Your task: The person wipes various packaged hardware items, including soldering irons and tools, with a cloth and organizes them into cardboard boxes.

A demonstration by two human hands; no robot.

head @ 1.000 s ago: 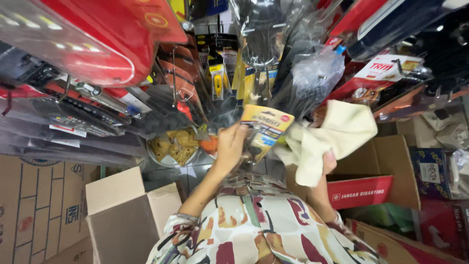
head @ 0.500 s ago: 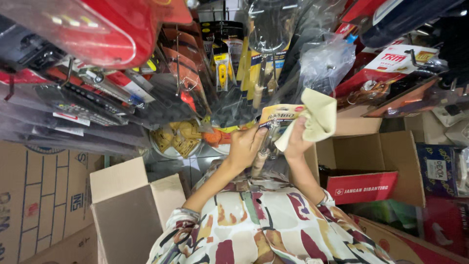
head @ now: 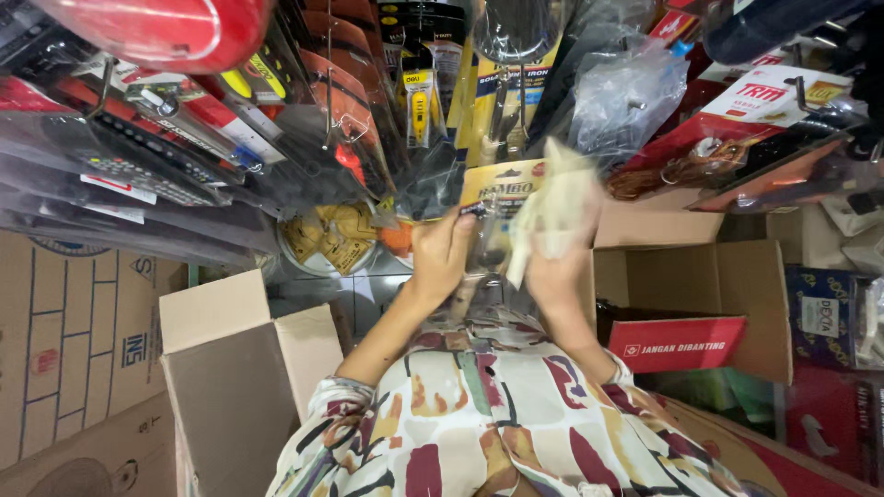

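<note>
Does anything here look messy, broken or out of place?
Nothing looks broken or spilled. The left hand holds a packaged tool with a yellow card, and the right hand presses a pale cloth against it. The open cardboard box below has its flaps up. The hanging packages overlap tightly, crowded rather than fallen.

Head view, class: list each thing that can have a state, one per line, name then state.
Left hand: gripping the packaged tool.
Right hand: pressing the cloth on the package.
Packaged tool: sealed, held up.
Cloth: bunched, blurred.
Cardboard box: flaps open.
Red-labelled box: open.
</note>
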